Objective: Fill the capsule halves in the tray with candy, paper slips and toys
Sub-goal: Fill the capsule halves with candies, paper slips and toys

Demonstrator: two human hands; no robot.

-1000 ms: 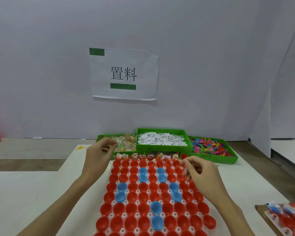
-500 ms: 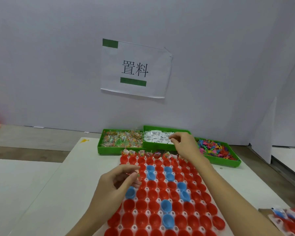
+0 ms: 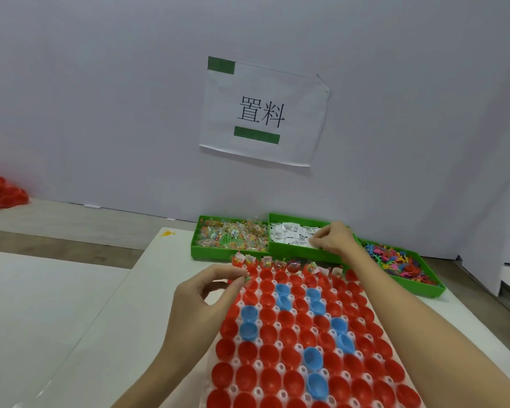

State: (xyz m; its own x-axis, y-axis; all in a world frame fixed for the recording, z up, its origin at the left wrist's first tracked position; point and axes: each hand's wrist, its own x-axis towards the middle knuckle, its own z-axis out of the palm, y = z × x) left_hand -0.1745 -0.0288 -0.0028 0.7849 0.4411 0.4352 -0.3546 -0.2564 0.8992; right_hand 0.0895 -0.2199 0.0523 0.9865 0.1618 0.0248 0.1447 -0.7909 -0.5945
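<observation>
A white tray full of red and blue capsule halves lies before me. Its far row holds candy and paper slips. Behind it stand three green bins: candy, white paper slips, colourful toys. My left hand hovers over the tray's far left corner, pinching a small candy packet between thumb and fingers. My right hand reaches into the slips bin, its fingertips pinching paper slips.
A paper sign hangs on the white wall. Red capsule halves are piled at the far left. A second white tabletop lies to the left, with a gap between the tables.
My left hand came back from the candy bin to the tray's far left corner. My right hand left the tray and reached into the slips bin.
</observation>
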